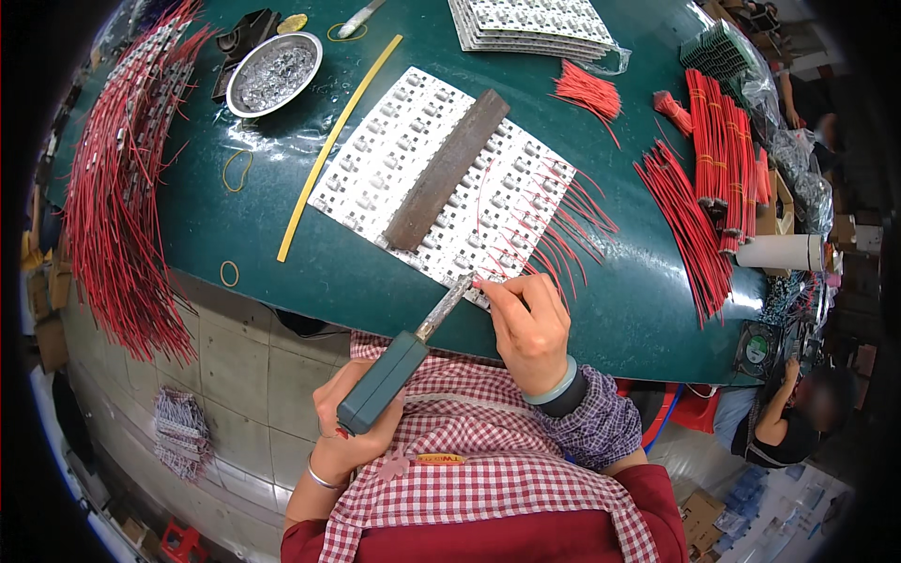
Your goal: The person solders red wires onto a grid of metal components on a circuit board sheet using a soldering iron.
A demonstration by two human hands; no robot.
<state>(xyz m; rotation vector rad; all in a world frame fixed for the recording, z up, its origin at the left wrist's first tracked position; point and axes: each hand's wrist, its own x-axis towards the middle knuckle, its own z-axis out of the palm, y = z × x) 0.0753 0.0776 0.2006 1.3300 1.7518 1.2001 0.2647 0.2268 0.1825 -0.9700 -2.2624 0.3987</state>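
Note:
My left hand (361, 408) is wrapped round the green handle of a soldering iron (383, 383). Its metal tip meets the near corner of a white panel of circuit boards (366, 169). Right at that tip, the thumb and forefinger of my right hand (533, 328) are pinched on a thin red wire, mostly hidden by the fingers. Several red wires (568, 230) trail off the panel's right side, above my right hand. A dark brown bar (449, 171) lies slantwise across the panel.
A metal bowl of silvery pieces (274, 75) stands at the back left, beside a yellow strip (340, 145). Wired boards (127, 188) hang over the table's left edge. Red wire bundles (718, 141) lie at right; stacked panels (535, 26) lie behind. Another person (788, 413) sits at lower right.

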